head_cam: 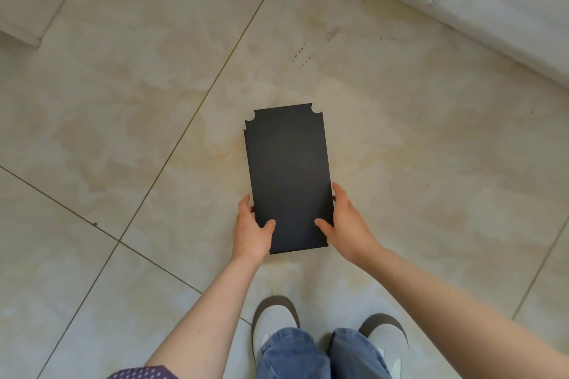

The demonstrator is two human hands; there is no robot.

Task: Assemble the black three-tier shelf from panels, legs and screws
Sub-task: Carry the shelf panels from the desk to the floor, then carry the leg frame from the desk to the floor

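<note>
Both hands, left [252,229] and right [345,218], pinched the panels [289,175] by the near edges, thumbs on top; beyond the fingers, the unsupported stack could fan or slip.

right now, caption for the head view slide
Left hand and right hand hold black panel above tiled floor.
</note>
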